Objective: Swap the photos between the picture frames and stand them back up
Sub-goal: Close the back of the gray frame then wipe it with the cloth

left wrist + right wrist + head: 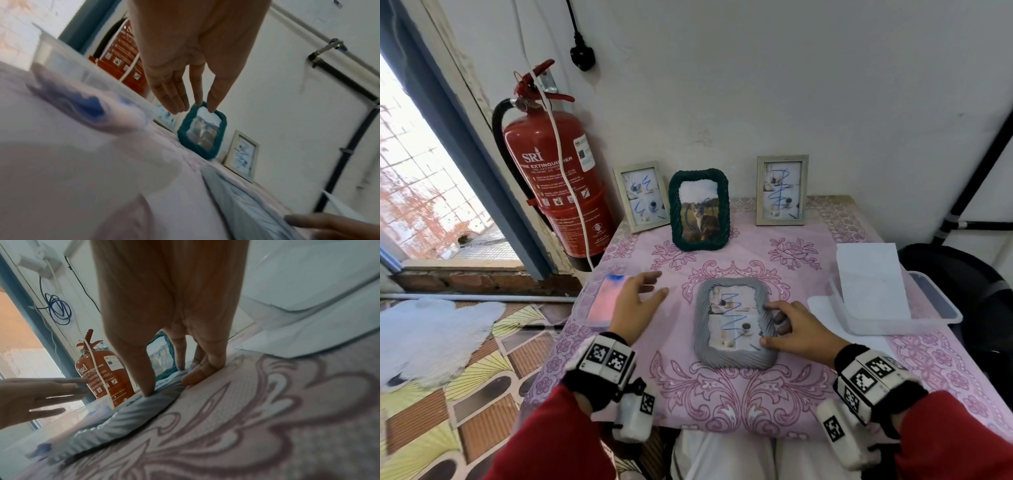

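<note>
A grey ribbed frame [734, 356] lies face up in the middle of the pink tablecloth, holding a pale photo with blue scribbles. My right hand [770, 323] rests its thumb and fingertips on the frame's right border [127, 415]; its outer fingers touch the cloth beside that edge. My left hand [650, 291] hovers with straight fingers to the left of the frame and holds nothing [193, 107]. A dark green woven frame [674, 212] with a cat photo stands upright behind. It also shows past my left fingertips [183, 134].
Two silver frames [642, 195] [781, 190] stand against the wall. A clear box [585, 298] with a pink sheet lies at the table's left edge. Another clear box [935, 308] with white paper [869, 281] is on the right. A red fire extinguisher [554, 178] hangs left.
</note>
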A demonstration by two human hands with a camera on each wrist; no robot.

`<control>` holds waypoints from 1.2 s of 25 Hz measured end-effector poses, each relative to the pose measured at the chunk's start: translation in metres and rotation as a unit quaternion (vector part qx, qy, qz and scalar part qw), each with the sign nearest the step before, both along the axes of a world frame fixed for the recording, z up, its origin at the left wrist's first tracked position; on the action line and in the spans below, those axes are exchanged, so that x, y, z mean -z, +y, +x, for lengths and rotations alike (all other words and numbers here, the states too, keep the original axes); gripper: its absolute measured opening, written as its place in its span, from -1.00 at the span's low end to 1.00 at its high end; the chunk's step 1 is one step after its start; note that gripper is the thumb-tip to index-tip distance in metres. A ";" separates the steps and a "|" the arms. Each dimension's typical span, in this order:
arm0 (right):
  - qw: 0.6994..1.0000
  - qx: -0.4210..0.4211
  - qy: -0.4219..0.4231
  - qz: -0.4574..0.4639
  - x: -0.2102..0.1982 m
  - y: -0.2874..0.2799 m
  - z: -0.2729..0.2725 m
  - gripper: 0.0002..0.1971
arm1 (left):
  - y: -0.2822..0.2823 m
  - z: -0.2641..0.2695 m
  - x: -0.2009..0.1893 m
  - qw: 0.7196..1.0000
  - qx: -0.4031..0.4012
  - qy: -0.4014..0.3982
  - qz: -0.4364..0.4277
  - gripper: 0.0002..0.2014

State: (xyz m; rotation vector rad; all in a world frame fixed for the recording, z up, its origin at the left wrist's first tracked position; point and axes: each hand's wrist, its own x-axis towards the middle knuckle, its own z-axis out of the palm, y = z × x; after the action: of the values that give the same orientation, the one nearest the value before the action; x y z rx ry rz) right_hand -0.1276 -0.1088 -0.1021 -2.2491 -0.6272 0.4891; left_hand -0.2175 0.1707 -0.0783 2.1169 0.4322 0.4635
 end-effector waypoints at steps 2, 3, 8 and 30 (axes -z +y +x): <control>1.000 -0.022 0.000 -0.015 -0.001 0.001 0.003 -0.25 | 0.033 0.002 -0.005 0.999 -0.025 0.034 0.032 -0.65; 0.999 -0.032 0.001 -0.023 -0.002 0.002 0.004 -0.23 | 0.048 0.003 -0.005 0.995 -0.037 0.064 0.063 -0.65; 0.997 -0.059 0.005 -0.050 -0.004 0.002 0.010 -0.20 | 0.084 0.003 0.004 0.954 -0.001 0.244 0.176 -0.53; 0.995 -0.075 0.011 -0.062 -0.004 0.000 0.016 -0.11 | 0.030 0.012 -0.036 0.969 -0.046 -0.054 0.235 -0.63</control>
State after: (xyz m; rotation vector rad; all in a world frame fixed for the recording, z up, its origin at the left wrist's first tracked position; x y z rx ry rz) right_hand -0.1115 -0.1090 -0.0977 -2.3191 -0.7771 0.6410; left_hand -0.2059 0.2004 -0.0426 2.5162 0.3865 0.7941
